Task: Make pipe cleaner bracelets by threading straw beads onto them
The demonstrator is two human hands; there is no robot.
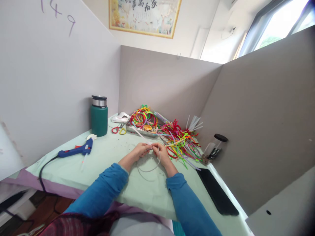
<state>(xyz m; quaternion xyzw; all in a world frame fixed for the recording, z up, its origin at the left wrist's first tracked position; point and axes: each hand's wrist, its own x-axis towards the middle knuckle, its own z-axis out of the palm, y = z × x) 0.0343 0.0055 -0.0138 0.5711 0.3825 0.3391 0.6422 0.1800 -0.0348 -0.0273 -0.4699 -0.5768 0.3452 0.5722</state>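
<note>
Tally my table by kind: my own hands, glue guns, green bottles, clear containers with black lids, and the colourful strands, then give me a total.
Hands: 2, left hand and right hand
Blue glue gun: 1
Green bottle: 1
Clear container with black lid: 1
Colourful strands: too tangled to count
Total, without strands: 5

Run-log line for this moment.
left grip: pinching pale strand | right grip: same | pale strand: looped | glue gun: on table

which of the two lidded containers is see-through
The jar on the right: it is transparent, while the flask on the left is opaque green.
</note>
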